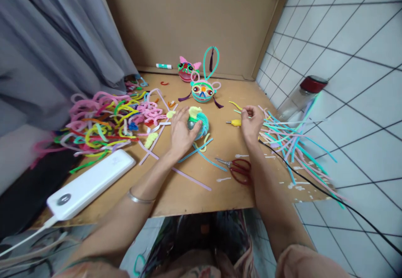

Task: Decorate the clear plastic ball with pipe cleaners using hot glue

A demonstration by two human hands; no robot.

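Observation:
My left hand (182,132) is wrapped over a round ball (202,125) partly covered in teal pipe cleaner, with pale yellow and green pieces on its top. To the right, my right hand (252,121) has its fingers pinched together beside a yellow-handled tool (234,122) with a metal tip; whatever is between the fingertips is too small to make out. Blue pipe cleaners (207,159) and a pale yellow curl lie just below the ball. Red-handled scissors (240,170) rest near my right forearm. Two finished-looking animal heads, one teal (202,92) and one pink-eared (187,70), sit behind.
Tangled colourful pipe cleaners (103,121) cover the left side, with a white power bank (91,184) in front. Straight pipe cleaners (293,137) and a red-lidded bottle (301,98) are at right. A black cable (314,184) crosses the right edge. A marker (163,66) lies at the back.

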